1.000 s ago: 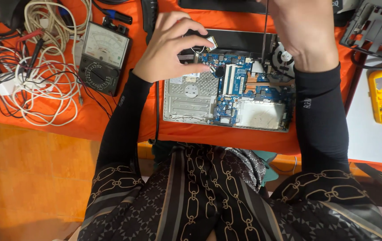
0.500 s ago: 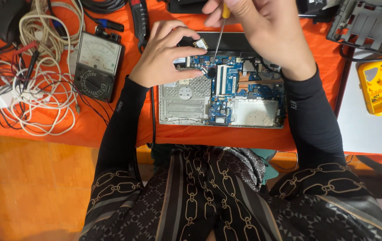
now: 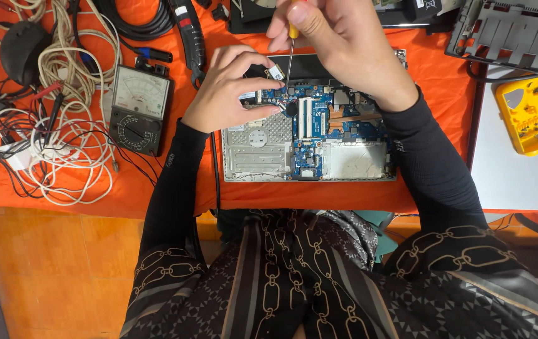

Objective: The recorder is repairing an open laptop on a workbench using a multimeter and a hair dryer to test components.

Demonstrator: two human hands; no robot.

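An opened laptop [image 3: 263, 157] lies on the orange cloth, its blue circuit board [image 3: 325, 119] exposed. My left hand [image 3: 228, 88] rests on the laptop's upper left corner and pinches a small white card [image 3: 275, 74] between thumb and fingers. My right hand [image 3: 338, 44] grips a screwdriver [image 3: 290, 53] with a yellow handle. Its thin shaft points down at the board just beside the card.
A black analogue meter [image 3: 138, 108] sits left of the laptop, amid white and black cables [image 3: 55, 144]. A yellow parts tray [image 3: 532, 116] holds small screws at right. A grey plastic frame [image 3: 514, 34] lies at the top right.
The view has shifted so the laptop sits lower. My right hand has come down over the board with the screwdriver upright, and my left hand still holds the small card.
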